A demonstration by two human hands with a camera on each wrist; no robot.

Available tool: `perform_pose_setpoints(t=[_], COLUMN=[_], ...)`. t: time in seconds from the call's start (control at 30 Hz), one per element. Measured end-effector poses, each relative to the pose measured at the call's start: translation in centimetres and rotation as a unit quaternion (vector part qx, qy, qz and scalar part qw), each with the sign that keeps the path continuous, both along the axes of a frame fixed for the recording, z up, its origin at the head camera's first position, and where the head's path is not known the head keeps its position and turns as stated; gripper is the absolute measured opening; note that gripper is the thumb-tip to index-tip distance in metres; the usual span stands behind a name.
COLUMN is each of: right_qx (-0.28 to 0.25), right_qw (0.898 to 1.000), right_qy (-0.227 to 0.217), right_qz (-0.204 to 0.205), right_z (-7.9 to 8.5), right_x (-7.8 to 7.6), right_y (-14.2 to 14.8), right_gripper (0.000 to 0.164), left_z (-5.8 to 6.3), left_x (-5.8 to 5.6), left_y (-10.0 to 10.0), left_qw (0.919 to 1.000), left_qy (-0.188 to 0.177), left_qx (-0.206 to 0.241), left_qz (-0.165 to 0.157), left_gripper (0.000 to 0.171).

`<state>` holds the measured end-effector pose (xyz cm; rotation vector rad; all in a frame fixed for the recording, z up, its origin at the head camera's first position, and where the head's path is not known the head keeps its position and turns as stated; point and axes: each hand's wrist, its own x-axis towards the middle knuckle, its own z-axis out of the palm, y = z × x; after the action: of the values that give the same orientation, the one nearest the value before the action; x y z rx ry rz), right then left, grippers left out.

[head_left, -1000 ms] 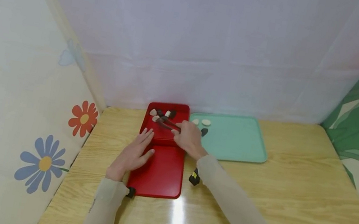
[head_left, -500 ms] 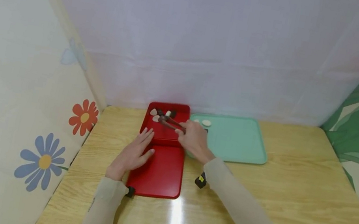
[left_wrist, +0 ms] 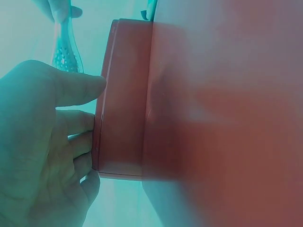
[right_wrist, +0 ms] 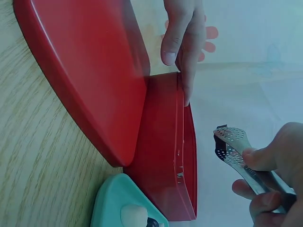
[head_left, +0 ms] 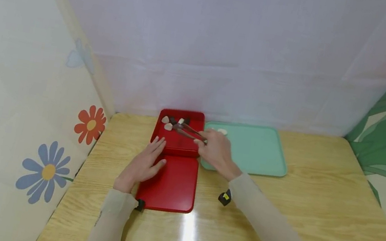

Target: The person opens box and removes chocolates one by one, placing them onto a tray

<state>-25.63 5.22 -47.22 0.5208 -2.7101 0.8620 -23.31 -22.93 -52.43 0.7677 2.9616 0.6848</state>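
The right hand [head_left: 214, 148] grips the tongs [right_wrist: 235, 136], seemingly on a dark stone [right_wrist: 219, 145], above the tin [head_left: 180, 152]; the tray [head_left: 256, 155] lies at 3 o'clock. Even squeezing should prevent slips, while the left hand [head_left: 142, 167], fingers extended, braces the tin's 8 o'clock edge.

No legible text, dark forearm marking [head_left: 98, 219], too small to read

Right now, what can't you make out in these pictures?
Left part of teal tray: head view, behind the right hand.
Floor of far red tray: right wrist view, behind its wall.
Outline of near red tray: left wrist view, blurred and cut by the right edge.
Shape of dark piece: right wrist view, partly covered by tongs.
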Motion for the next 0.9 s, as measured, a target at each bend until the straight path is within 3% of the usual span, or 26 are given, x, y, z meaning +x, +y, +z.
perform_pose_setpoints(t=[0.33, 0.9], right_qx=[0.005, 0.005], right_qw=[1.000, 1.000], right_qy=[0.031, 0.017], right_qz=[0.004, -0.006], right_z=[-0.2, 0.3], right_x=[0.7, 1.7], right_y=[1.5, 4.4], right_gripper=[0.027, 0.028], left_z=[0.1, 0.0], left_x=[-0.1, -0.1], left_y=[0.0, 0.2], left_qw=[1.0000, 1.0000], left_qy=[0.002, 0.000], left_qx=[-0.002, -0.005], left_qz=[-0.007, -0.005], left_gripper=[0.072, 0.071])
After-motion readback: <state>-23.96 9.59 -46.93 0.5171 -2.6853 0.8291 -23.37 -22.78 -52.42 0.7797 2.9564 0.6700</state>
